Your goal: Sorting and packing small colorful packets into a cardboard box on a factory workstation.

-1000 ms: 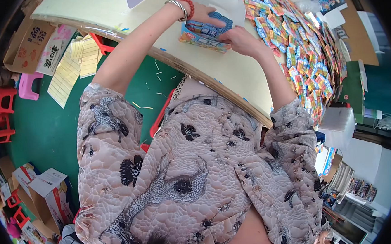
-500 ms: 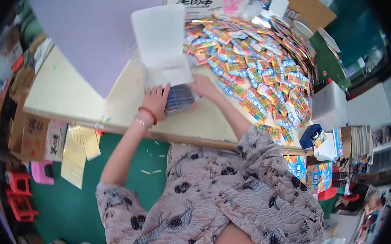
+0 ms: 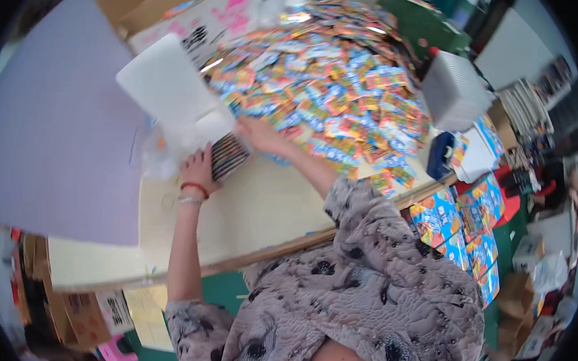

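A white translucent plastic box [image 3: 213, 127] stands on the table, its lid [image 3: 165, 82] raised and leaning away from me. In its near part sits a tight stack of thin dark-edged packets [image 3: 229, 156]. My left hand [image 3: 200, 168], with a red bracelet at the wrist, grips the near left side of the box beside the stack. On the right side my right hand [image 3: 259, 134] is closed at the box's edge, its fingertips partly hidden and blurred. A broad heap of small colourful packets [image 3: 336, 90] spreads over the table to the right.
A large pale purple sheet [image 3: 57, 129] covers the left of the cream table [image 3: 251, 213]. Stacked clear plastic trays [image 3: 457, 91] stand at the right, by a blue tape-dispenser-like object [image 3: 440, 155]. Blue printed boxes [image 3: 436, 217] lie below the right edge. A cardboard box [image 3: 191, 30] stands at the back.
My view has swung to the right and tilted. The box appears turned, with its lid leaning further left. My left hand has shifted from atop the packets to the box's side.
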`<state>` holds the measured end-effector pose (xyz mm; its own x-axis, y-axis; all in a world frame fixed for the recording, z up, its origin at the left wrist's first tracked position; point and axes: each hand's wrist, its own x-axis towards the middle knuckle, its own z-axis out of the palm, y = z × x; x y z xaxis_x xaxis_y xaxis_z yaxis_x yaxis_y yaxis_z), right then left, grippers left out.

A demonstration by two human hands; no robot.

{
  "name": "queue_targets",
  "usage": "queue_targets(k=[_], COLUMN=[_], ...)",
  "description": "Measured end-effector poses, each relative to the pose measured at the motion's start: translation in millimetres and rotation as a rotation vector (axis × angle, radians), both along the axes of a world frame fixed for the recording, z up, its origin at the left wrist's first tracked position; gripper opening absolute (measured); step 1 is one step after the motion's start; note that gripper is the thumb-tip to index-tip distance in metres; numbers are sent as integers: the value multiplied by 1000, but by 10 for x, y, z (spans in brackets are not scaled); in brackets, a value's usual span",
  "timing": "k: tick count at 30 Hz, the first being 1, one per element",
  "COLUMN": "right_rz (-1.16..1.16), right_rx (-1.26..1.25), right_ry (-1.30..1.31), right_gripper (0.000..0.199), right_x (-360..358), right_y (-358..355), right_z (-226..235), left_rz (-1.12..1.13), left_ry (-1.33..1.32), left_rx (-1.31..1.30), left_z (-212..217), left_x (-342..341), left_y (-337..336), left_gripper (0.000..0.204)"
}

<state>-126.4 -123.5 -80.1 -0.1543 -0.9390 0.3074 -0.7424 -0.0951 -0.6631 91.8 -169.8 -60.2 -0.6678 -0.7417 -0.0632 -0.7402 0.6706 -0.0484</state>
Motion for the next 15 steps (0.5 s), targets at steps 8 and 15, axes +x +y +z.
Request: queue_targets(k=[8,15], right_rz=[-144,-216], right_rx=[-163,-195], right_ry=[-172,-175], right_gripper=[24,21], right_x=[63,94], right_y=[1876,2411], right_z=[-255,-226], left_rz=[-130,-141], left_ry=[285,653], left_rx=[-68,53], left_z=[303,-110], left_x=[-2,376], left_y=[634,1563], left_gripper=[114,74])
